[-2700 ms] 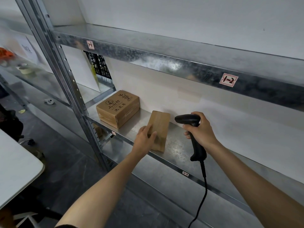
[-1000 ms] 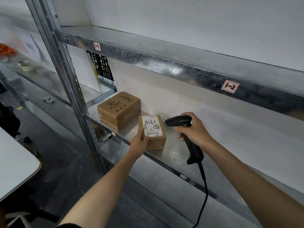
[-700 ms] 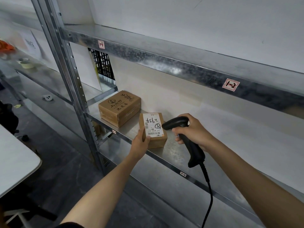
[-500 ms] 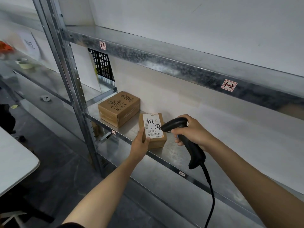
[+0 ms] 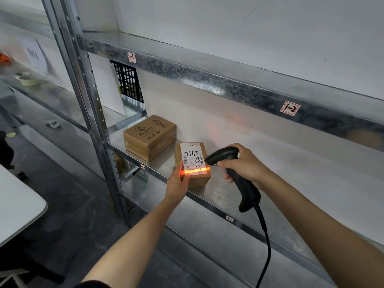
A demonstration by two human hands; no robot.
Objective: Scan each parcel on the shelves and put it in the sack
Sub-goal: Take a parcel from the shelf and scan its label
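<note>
Our left hand (image 5: 177, 185) grasps the small parcel (image 5: 198, 179) at its near left corner, thumb lying up along the left edge, while the parcel sits flat on the metal shelf (image 5: 270, 183) close to the front lip. Our right hand (image 5: 246, 166) is wrapped around the grip of the black scanner (image 5: 245, 188), forefinger curled at the front of the handle, and the scanner's head points leftward at the parcel from just beside its right edge. We see a white label (image 5: 192, 156) face up on the parcel, with handwritten characters, a circled mark and a barcode near the bottom. A bright orange-red scan line (image 5: 195, 171) runs across that barcode and spills onto our left thumb. We also see a faint reddish glow on the wall behind the shelf. The scanner's cable (image 5: 267, 246) hangs down from the handle past the shelf front. To the left of the small parcel, apart from it and nearer the steel upright (image 5: 87, 100), a larger brown box (image 5: 149, 137) with printed dark characters rests on the same shelf. Above runs the upper shelf (image 5: 207, 80), carrying two small tags on its front edge, one (image 5: 131, 57) near the upright and one (image 5: 290, 108) farther right. A black slotted crate (image 5: 128, 84) stands behind the upright, and a white table (image 5: 16, 204) corner shows at the far left.
</note>
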